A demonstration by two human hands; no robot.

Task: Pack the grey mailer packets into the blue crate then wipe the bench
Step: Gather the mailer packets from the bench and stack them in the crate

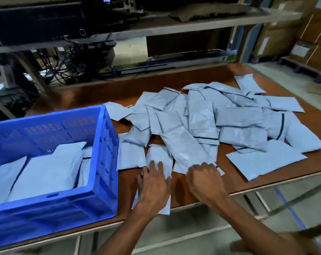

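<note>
A person's two bare hands work at a brown bench [244, 183] in a storeroom, with a blue crate [45, 118] standing at its near edge. Inside the crate, several grey mailer packets [45, 173] lie flat across the bottom, overlapping one another. To the right of the crate a loose heap of grey packets [238, 116] sprawls over the bench top, many crossing or lying on their neighbours, and the nearest ones sit just beside the crate's right wall.

The left hand [153, 183], just right of the crate's near corner, lies flat with fingers straight and spread, pressing on a small packet [158, 157] at the near fringe of the heap. Under its wrist another packet [165, 207] juts out past the bench edge.

The right hand [204, 178], further right of the crate, is bent knuckles-up at the near end of a long packet [183, 146] that slants across the heap. Its fingers curl downward and the tips are hidden, so I cannot tell whether it grips the packet or only rests on it.

Beyond the crate runs a grey shelf [192, 23] over a tangle of black cables [73, 57], and far to the right of the crate cardboard boxes [318, 52] stand stacked on the floor
</note>
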